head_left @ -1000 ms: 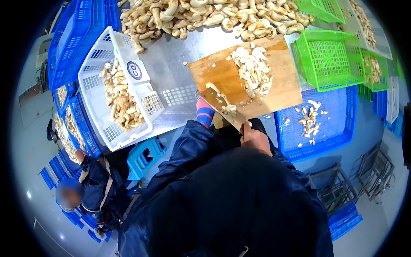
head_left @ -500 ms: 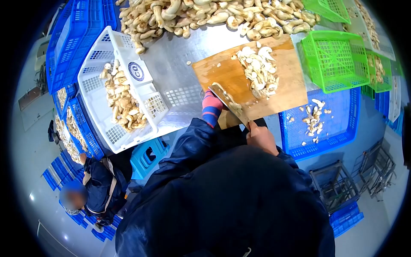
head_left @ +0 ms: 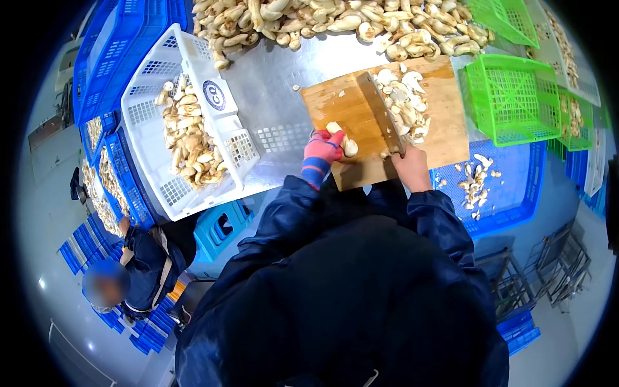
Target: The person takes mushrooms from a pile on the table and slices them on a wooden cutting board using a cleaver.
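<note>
Right now: left hand (head_left: 322, 149), in a pink and blue striped glove, near frame centre, fingers bent and nearly closed, pinching a pale mushroom (head_left: 349, 146) over the left part of the cutting board (head_left: 446, 147). Both ends of the mushroom poke out past the fingers. Can't tell if it touches the wood.

Right hand (head_left: 413, 168), bare, right of centre, fist closed round the handle of a knife (head_left: 380, 106). Blade points to upper left of frame, just beside the left edge of the sliced pile (head_left: 407, 108) on the board. Hands are apart.

Around them: board sits on a metal table (head_left: 267, 80). Whole mushrooms heaped (head_left: 322, 19) along top of frame. White basket (head_left: 195, 68) at left, mushrooms inside. Green basket (head_left: 512, 97) upper right; blue tray (head_left: 536, 187) below it, scraps inside.
</note>
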Demonstrator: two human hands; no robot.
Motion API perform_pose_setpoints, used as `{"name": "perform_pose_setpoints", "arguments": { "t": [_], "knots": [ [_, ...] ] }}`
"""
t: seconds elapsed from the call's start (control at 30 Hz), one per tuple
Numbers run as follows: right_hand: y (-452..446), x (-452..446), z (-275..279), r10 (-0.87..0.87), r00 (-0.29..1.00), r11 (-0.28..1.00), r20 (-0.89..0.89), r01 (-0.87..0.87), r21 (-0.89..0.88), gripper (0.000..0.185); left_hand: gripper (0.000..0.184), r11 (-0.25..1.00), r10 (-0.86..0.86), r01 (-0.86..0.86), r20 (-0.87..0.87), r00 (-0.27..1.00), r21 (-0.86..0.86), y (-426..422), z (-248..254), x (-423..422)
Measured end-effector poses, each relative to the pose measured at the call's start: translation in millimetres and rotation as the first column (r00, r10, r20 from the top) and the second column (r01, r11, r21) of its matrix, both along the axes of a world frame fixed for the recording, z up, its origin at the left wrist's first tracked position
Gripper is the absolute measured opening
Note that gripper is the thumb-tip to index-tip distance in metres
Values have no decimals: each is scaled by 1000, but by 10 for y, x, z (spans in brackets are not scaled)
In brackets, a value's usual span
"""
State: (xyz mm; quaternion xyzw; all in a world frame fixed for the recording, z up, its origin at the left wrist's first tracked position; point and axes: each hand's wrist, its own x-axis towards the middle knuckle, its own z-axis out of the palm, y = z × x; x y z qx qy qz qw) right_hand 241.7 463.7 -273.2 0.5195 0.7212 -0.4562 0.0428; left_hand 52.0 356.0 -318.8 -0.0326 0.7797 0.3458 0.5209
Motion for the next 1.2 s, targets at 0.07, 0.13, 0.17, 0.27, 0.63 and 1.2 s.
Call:
{"name": "perform_pose_setpoints", "arguments": {
  "t": [0.07, 0.13, 0.17, 0.27, 0.63, 1.2],
  "knots": [
    [-48, 1, -9, 35, 999, 991, 2, -35, 131, 26, 50, 874, -481, 431, -520, 706, -224, 99, 51, 94],
    [-103, -49, 28, 50, 997, 990, 66, -58, 132, 25, 47, 895, -413, 391, -729, 546, -214, 176, -97, 170],
    [-119, -29, -51, 66, 995, 986, 71, -76, 149, 25, 47, 894, -407, 410, -708, 577, -181, 251, -50, 91],
    [-128, -4, -119, 64, 997, 985, 34, -68, 156, 24, 41, 966, -219, 247, -758, 614, -79, 394, -143, -506],
    [-166, -49, -97, 51, 998, 984, 27, -55, 171, 22, 50, 931, -278, -65, -812, 514, -359, 781, -186, -2857],
    [5, 61, 320, 125, 992, 992, 29, -124, -25, 28, 42, 689, -564, 719, -688, 457, -88, -151, 300, 5]
  ]
}}
